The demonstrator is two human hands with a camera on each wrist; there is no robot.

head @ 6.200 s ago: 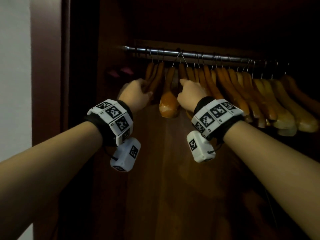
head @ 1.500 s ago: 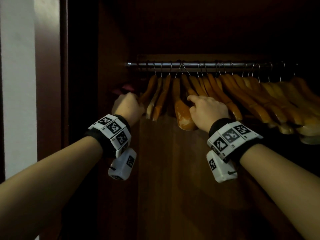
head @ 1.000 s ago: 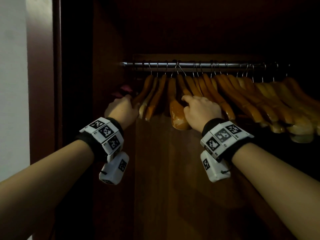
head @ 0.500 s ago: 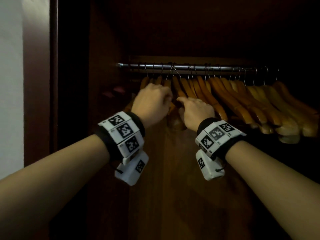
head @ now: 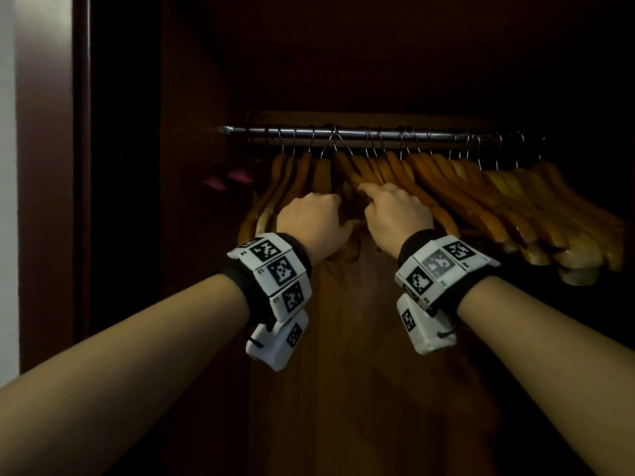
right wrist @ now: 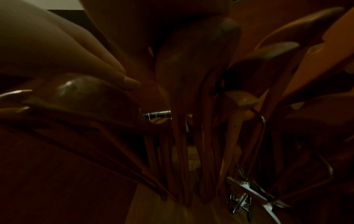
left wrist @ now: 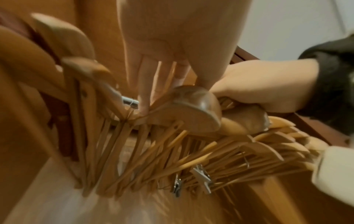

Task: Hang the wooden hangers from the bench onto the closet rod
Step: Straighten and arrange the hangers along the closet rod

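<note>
1. Already the wooden hangers (head: 446, 187) hang in a crowded row on the closet rod (head: 343, 134), hooks over the bar, arms fanned and overlapping.
2. Apparently the step in hand is tidying that row rather than fetching: both hands work among the hangers near the rod's left end.
3. Left hand (head: 311, 218) reaches in with fingers straight, slipped between hanger arms, its grip spread.
4. Right hand (head: 395, 211) curls its grip around one hanger's shoulder.
5. Next, probably, the held hanger needs freeing from its neighbours and spacing along the rod without unhooking others.
</note>
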